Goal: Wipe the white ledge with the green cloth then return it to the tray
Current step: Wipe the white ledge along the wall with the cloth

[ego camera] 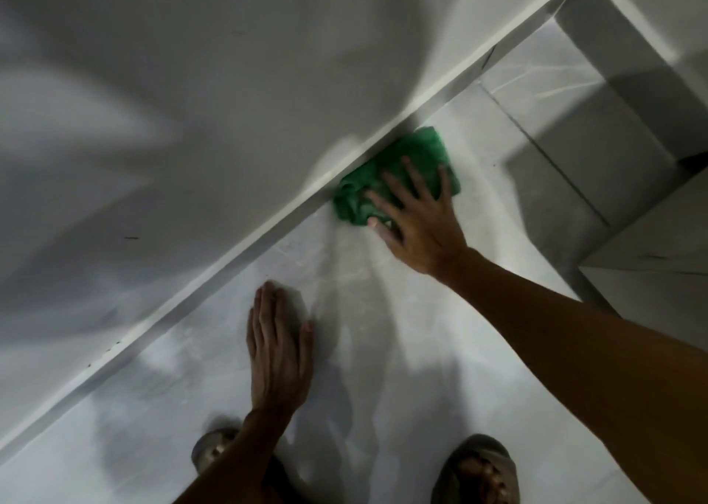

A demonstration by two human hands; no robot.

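A crumpled green cloth lies bunched against the narrow white ledge that runs diagonally along the foot of the wall. My right hand presses flat on the cloth with fingers spread, covering its near side. Lower down, my left hand rests flat, palm down, fingers together, with nothing under it. No tray is in view.
A white wall fills the upper left. Pale marble-look floor tiles spread below the ledge. At the right, a step or recess with grey tiled faces. My two sandalled feet show at the bottom edge.
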